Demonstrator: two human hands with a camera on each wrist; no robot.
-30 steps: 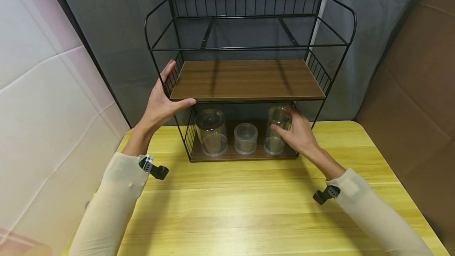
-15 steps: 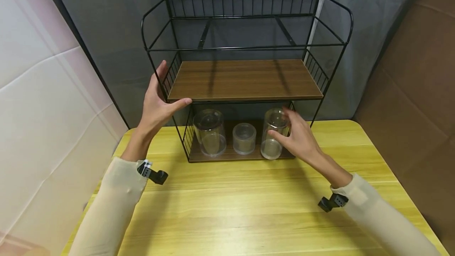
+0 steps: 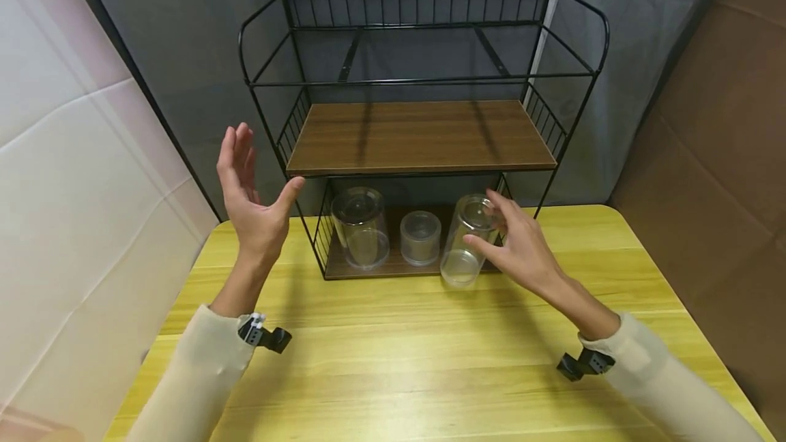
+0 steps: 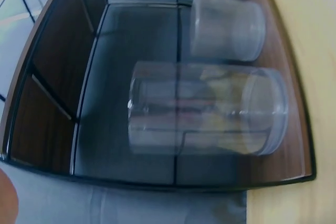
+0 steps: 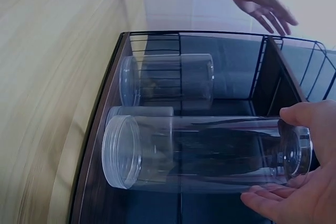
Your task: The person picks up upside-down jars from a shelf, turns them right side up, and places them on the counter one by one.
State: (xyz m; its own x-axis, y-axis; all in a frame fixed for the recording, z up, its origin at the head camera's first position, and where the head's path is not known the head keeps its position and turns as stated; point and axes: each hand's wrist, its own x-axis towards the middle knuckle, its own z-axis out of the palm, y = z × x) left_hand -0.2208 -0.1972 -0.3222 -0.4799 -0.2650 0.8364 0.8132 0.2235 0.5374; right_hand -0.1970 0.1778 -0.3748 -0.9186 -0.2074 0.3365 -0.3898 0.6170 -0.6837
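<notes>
My right hand [image 3: 522,245] grips a tall clear jar [image 3: 462,261] near its upper end, thumb on one side and fingers on the other. The jar tilts, and its lid end, pointing down, reaches past the front edge of the lower shelf [image 3: 393,271]. In the right wrist view the ridged lid [image 5: 116,153] faces away from the hand. Just left of the rack [image 3: 424,172], my left hand [image 3: 254,220] is raised with its fingers extended, holding nothing. A wider clear jar [image 3: 362,237] and a short clear jar [image 3: 420,244] stand on the lower shelf.
The black wire rack has a brown wood middle shelf [image 3: 424,135] and an open-framed top with two crossbars. It stands at the back of a yellow wood table [image 3: 393,353]. A white panel [image 3: 92,189] borders the left, a brown one [image 3: 706,155] the right.
My right hand has drawn the tall jar forward and tilted it, its lid end passing the shelf's front edge. My left hand has let go of the rack's side and moved left.
</notes>
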